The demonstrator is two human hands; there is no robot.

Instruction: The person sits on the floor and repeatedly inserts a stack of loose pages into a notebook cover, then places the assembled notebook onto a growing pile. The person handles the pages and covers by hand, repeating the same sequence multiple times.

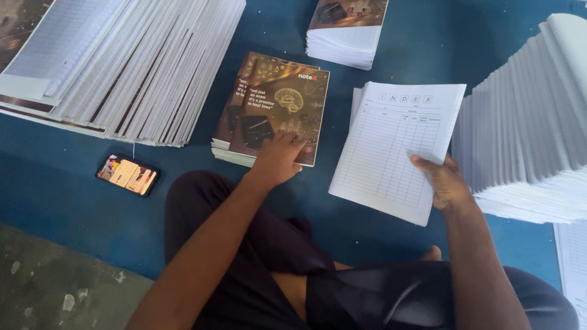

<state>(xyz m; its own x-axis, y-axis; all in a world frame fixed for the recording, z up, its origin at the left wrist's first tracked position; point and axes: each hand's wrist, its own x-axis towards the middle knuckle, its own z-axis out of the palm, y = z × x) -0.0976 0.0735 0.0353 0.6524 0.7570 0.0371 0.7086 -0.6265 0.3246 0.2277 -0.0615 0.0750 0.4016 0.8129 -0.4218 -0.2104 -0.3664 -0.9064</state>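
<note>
1. Fingers of the left hand (278,160) lie spread and flat on the lower edge of the top dark-covered notebook (282,113); nothing is gripped, only pressed. Fingertips partly merge with the dark cover, so exact contact is hard to read.
2. Fingers of the right hand (448,181) curl around the right edge of a white page bundle (394,150) with a ruled table on its front sheet. Thumb on top; the other fingers hidden beneath the paper.
3. Far left: a long fanned row of notebooks (131,67), spines and page edges showing, cut off by the top and left edges of the frame.
4. Just below that row: a smartphone (128,175) lying flat on the blue floor covering (61,201), screen lit, content too small to make out.
5. Lower left corner: bare grey floor (55,287) where the blue covering ends.
6. Centre: the dark-covered notebook tops a short stack; lower copies show only as offset edges.
7. Top centre: a second small stack of notebooks (345,33), its cover cropped by the frame top.
8. Right: a tall leaning pile of white page bundles (532,122), cut off at the right edge, close beside the held bundle.
9. Bottom: the person's crossed legs in dark trousers (275,275); one toe (433,252) shows by the right forearm.
</note>
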